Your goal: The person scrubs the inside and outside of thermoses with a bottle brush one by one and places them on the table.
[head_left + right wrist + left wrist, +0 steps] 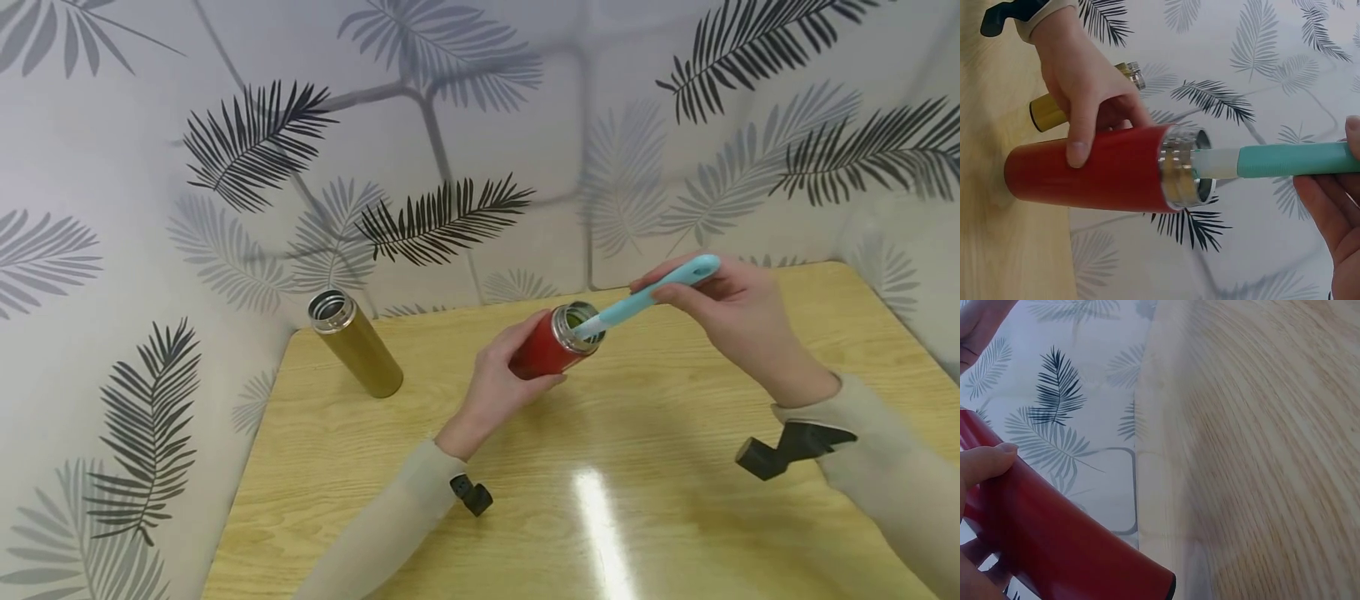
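Observation:
My left hand (pixel 504 372) grips a red thermos bottle (pixel 537 350) around its body, thumb on one side and fingers on the other. The bottle is tilted, its open steel mouth (pixel 1190 167) turned toward my right hand. My right hand (pixel 738 312) pinches the turquoise handle of a bottle brush (pixel 648 300) between thumb and fingers. The brush's white neck enters the mouth, and its head is hidden inside, apart from a bit of green at the opening. In the left wrist view the red bottle (pixel 1079 537) shows its dark base rim.
A gold thermos bottle (pixel 360 350) without a lid stands upright on the wooden table (pixel 330 500), left of my left hand. Behind the table's back edge rises a wall (pixel 517 150) with a leaf pattern. Dark wrist cameras (pixel 787 450) sit on both sleeves.

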Demonstrator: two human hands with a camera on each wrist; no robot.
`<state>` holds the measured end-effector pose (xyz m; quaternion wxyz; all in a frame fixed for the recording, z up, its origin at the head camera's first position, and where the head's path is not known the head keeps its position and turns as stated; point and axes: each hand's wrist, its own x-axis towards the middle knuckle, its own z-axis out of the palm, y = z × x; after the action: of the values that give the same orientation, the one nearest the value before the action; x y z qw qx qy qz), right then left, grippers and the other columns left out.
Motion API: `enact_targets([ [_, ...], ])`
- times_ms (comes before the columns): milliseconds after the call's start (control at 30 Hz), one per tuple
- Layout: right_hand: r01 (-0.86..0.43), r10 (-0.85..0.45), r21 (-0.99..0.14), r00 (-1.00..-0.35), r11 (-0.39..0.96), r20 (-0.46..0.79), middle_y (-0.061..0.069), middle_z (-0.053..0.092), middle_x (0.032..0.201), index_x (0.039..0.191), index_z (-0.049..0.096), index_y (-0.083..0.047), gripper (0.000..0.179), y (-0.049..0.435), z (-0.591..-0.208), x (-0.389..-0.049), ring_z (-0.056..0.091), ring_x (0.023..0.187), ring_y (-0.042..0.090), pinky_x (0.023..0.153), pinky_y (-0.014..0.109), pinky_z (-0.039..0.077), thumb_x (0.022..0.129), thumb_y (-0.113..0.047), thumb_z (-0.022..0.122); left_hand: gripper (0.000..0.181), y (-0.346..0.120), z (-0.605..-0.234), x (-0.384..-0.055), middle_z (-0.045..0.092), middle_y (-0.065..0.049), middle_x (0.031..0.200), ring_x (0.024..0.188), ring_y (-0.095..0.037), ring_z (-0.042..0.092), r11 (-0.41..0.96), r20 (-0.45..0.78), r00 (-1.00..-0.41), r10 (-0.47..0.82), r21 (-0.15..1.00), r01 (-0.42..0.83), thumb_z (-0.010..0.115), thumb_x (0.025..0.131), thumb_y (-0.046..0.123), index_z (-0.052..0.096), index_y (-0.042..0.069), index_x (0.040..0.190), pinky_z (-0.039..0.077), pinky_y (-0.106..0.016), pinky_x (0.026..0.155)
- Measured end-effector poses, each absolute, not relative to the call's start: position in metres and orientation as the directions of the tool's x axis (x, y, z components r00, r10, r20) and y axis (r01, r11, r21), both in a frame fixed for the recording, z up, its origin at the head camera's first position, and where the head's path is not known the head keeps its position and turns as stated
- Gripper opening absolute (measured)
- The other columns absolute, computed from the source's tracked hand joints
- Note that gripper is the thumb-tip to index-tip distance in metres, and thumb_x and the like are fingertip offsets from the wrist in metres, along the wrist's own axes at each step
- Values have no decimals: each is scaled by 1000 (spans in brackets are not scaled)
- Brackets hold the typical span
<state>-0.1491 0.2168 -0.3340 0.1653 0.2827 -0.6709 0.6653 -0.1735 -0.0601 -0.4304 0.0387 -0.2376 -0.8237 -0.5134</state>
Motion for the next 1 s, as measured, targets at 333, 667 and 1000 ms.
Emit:
enact_targets([
  [333,-651,-107,-754,-747,-88,656,8,80,101,106,67,21,14,227,-323,-151,77,95,15,81,24,60,93,15,67,82,-62,-431,-181,60,-8,140,126,-25,59,415,322,-862,391,774,478,90,82,14,50,15,153,53,-43,102],
  [667,-664,-66,-716,-722,-217,689,14,79,99,104,64,27,13,231,-316,-152,77,95,20,82,27,61,92,23,61,77,-61,-423,-182,59,-10,142,130,-28,55,460,323,-851,415,732,502,91,81,13,51,9,147,52,-46,104],
  [1000,-659,2,-718,-737,-223,676,17,79,97,104,63,29,13,235,-311,-148,78,95,23,79,30,61,93,23,59,76,-65,-421,-178,61,-10,140,130,-29,54,506,313,-862,399,709,491,91,80,13,52,10,145,49,-50,107],
])
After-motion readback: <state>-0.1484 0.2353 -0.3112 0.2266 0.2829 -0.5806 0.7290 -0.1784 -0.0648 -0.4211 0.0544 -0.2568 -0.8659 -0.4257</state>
